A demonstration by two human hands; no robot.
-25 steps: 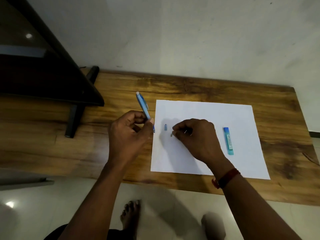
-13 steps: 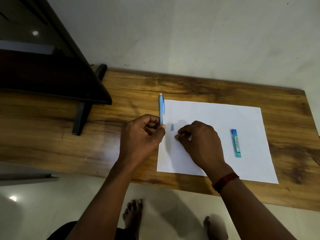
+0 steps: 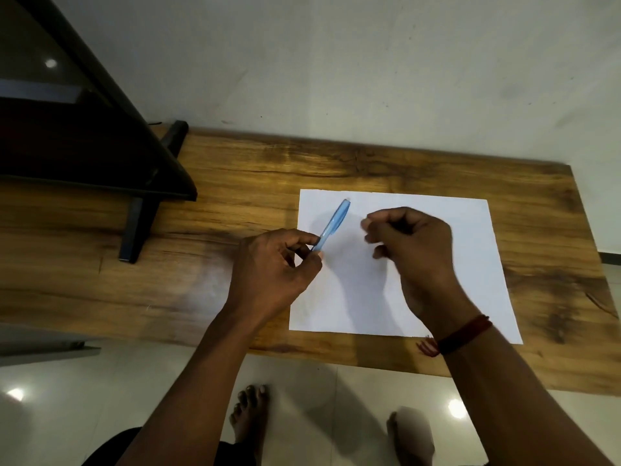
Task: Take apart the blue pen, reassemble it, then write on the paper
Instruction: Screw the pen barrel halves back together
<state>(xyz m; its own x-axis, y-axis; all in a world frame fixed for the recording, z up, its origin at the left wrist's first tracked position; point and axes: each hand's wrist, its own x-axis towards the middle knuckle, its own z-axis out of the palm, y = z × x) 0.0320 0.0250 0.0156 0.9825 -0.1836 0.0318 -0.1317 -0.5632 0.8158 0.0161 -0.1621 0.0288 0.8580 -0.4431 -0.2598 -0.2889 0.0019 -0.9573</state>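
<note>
Translucent blue plastic, the slim pen barrel (image 3: 333, 227) sits pinched at its near end in the grip of the left hand (image 3: 275, 274), thumb and forefinger closed on it, with its far end slanting up and away over the sheet's near-left corner region. Just right of that grip, the right hand (image 3: 411, 253) hovers above the white paper sheet (image 3: 470, 230) with fingertips drawn narrowly together; whether a small part is nipped between them cannot be told. Beyond both hands the paper shows no writing, lying flat on the brown wood-grain bench (image 3: 235, 183). By my reading the pen is apart and refitting is under way, so finishing the assembly and all the writing remain.
</note>
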